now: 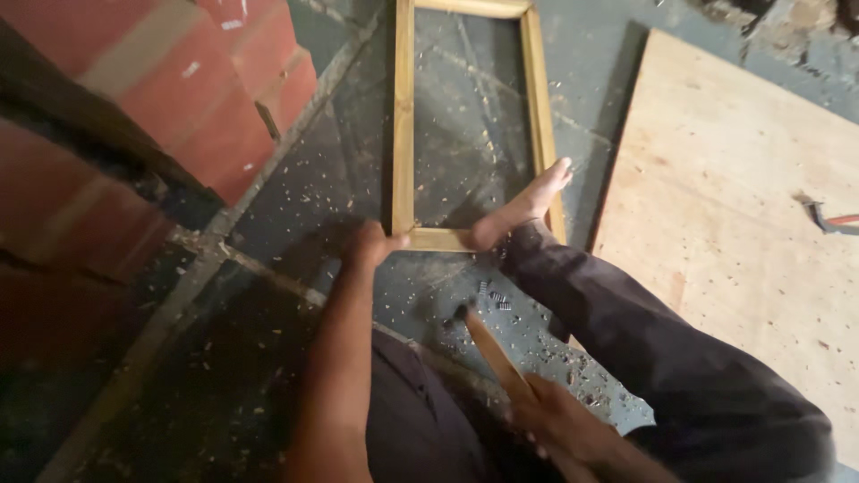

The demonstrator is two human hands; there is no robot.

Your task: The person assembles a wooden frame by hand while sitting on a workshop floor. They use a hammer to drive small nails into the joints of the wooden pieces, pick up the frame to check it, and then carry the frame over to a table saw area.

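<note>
Here, a wooden frame (465, 125) lies flat on the dusty floor (268, 358), pinned at its near end by a bare foot (523, 207).

The left hand (371, 243) is curled onto the frame's near left corner, thumb on the rail, while the right hand (559, 420) is wrapped round the wooden handle of a hammer (488, 353) whose head hangs low just short of that rail. I judge the main danger to be a glancing blow: toes and thumb both sit close to where the head points, and a slip could strike either or skid the frame. Small metal fasteners (495, 299) lie loose beside the foot, easy to tread on. A plywood sheet (743, 197) lies to the right, red boxes (161, 98) crowd the left, and wood chips litter everything.
</note>
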